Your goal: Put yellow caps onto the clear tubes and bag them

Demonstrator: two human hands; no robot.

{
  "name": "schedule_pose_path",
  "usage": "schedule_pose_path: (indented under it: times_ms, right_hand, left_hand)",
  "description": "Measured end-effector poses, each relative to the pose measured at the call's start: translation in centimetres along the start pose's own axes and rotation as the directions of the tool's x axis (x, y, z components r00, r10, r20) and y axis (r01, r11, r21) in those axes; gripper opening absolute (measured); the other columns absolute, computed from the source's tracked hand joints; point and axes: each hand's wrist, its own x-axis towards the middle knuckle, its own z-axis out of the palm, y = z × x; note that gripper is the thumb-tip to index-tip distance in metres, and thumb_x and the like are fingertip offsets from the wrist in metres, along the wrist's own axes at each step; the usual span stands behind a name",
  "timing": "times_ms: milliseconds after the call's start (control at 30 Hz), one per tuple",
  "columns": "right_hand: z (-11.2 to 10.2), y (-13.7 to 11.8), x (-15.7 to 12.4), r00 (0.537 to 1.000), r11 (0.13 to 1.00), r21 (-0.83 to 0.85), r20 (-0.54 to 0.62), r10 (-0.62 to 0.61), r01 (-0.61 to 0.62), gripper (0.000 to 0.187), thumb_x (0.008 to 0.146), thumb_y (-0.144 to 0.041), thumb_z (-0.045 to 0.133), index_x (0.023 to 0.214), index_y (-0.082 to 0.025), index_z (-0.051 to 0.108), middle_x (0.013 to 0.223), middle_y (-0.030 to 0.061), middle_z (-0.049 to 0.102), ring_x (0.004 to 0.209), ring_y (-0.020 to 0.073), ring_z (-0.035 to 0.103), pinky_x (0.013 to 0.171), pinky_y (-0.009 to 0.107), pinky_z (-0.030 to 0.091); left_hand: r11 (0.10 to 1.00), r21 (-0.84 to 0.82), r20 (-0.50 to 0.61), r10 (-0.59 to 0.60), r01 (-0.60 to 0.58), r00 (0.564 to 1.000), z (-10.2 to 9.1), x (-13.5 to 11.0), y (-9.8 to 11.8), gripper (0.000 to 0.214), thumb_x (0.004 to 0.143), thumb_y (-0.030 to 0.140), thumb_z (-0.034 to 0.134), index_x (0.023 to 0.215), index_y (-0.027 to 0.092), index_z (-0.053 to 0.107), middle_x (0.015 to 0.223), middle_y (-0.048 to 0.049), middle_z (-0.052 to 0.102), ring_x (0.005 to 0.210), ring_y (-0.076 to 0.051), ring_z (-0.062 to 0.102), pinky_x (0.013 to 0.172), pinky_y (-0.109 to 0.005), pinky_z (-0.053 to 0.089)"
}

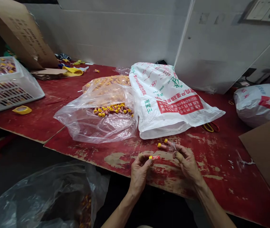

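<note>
Between the thumb and fingers of my left hand [138, 172] is a small clear tube [155, 157] with a yellow cap and red and white contents or print. My right hand [189, 164] is closed in a pinch at a wisp of clear plastic film [173, 147]. Just beyond its fingertips are two similar yellow-capped tubes [163, 146], their right ends partly hidden by the film. Further off, an open clear plastic bag [78, 123] holds many small yellow-capped tubes [112, 109]. Beside that bag lies a white woven sack [154, 91] with red and green print.
At left stands a white plastic basket [30, 84] of similar pieces, with a yellow scrap [22, 110] near it. Yellow and red scissor handles [211, 127] show by the sack. Another sack [258, 101] and cardboard [268, 152] are at right. Below, a clear bag [30, 196] hangs or stands.
</note>
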Motion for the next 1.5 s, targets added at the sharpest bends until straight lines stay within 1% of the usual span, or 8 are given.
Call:
schedule_pose_path:
  times_ms: [100,233,700,900,1000,1133,1333,1500]
  right_hand:
    - [1.0,0.6,-0.6,0.992,0.967,0.248,-0.088,0.09,-0.065,0.04,0.077,-0.042,0.068,0.11,-0.024,0.055,0.097,0.0047,0.063,0.079,0.0179,0.063,0.08,0.037,0.052]
    - [2.6,1.3,-1.7,0.993,0.952,0.3,-0.072,0.093,-0.067,0.047,0.078,-0.036,0.069,0.118,-0.027,0.045,0.101,0.0029,0.06,0.093,0.0199,0.062,0.087,0.038,0.05]
    - [4.5,3.6,-3.0,0.999,0.987,-0.159,0.019,0.041,-0.037,0.024,0.086,-0.041,0.055,0.099,-0.021,0.052,0.094,0.0036,0.061,0.084,0.0165,0.06,0.074,0.027,0.05]
    - [3.7,5.5,-1.2,0.925,0.652,-0.656,0.238,-0.297,0.379,0.021,0.094,-0.029,0.043,0.109,-0.023,0.056,0.104,0.0047,0.063,0.096,0.0201,0.056,0.085,0.034,0.042]
    - [3.1,6.2,-0.2,0.84,0.385,-0.784,0.297,-0.454,0.486,0.022,0.094,-0.028,0.043,0.11,-0.022,0.057,0.099,0.0053,0.065,0.091,0.0224,0.056,0.081,0.037,0.04]
    - [0.9,6.6,1.2,0.784,0.278,-0.82,0.295,-0.546,0.501,0.028,0.094,-0.03,0.04,0.116,-0.021,0.054,0.107,0.0082,0.063,0.097,0.0243,0.056,0.086,0.04,0.039]
    - [-5.4,8.0,8.0,0.831,0.174,-0.947,0.138,-0.539,0.27,0.032,0.089,-0.029,0.034,0.104,-0.014,0.058,0.101,0.0153,0.062,0.095,0.0301,0.055,0.085,0.046,0.042]
    - [-7.3,10.2,16.9,0.9,0.149,-0.956,0.176,-0.399,0.254,0.023,0.077,-0.025,0.042,0.081,-0.021,0.065,0.088,0.0133,0.065,0.092,0.0319,0.057,0.084,0.048,0.043]
  left_hand:
    - [0.997,-0.064,-0.008,-0.047,0.046,0.999,0.4,-0.2,-0.4,0.027,0.062,0.028,0.078,0.082,0.016,0.064,0.079,0.0004,0.065,0.07,-0.01,0.058,0.066,-0.021,0.045]
    - [0.993,-0.108,-0.014,-0.056,0.054,0.998,0.9,-0.5,-0.8,0.03,0.058,0.026,0.08,0.082,0.016,0.065,0.08,0.0,0.066,0.072,-0.012,0.059,0.068,-0.022,0.046]
    - [0.982,0.182,0.043,0.046,-0.053,0.998,1.3,-1.2,-1.3,0.032,0.077,0.036,0.061,0.101,0.019,0.071,0.099,-0.0066,0.072,0.095,-0.022,0.064,0.088,-0.033,0.049]
    - [0.794,0.529,0.204,0.222,-0.298,0.953,0.0,1.3,1.3,0.023,0.08,0.019,0.05,0.085,0.02,0.073,0.087,-0.0061,0.072,0.089,-0.021,0.065,0.083,-0.032,0.05]
    - [0.583,0.678,0.13,0.502,-0.446,0.855,-1.4,4.2,4.1,0.024,0.082,0.017,0.047,0.09,0.02,0.069,0.089,-0.0065,0.07,0.086,-0.019,0.064,0.08,-0.031,0.05]
    - [0.307,0.907,0.023,0.649,-0.289,0.76,-3.9,11.4,8.3,0.023,0.084,0.017,0.044,0.091,0.018,0.066,0.085,-0.0062,0.067,0.082,-0.019,0.061,0.077,-0.031,0.048]
    - [0.186,0.961,0.054,0.594,-0.203,0.802,-5.4,24.1,10.6,0.026,0.079,0.004,0.042,0.085,0.016,0.065,0.095,-0.0126,0.065,0.094,-0.024,0.056,0.083,-0.034,0.042]
    - [0.166,0.962,0.088,0.559,-0.215,0.825,-5.3,28.0,9.9,0.021,0.077,0.003,0.045,0.073,0.017,0.06,0.089,-0.0126,0.064,0.094,-0.024,0.055,0.086,-0.036,0.04]
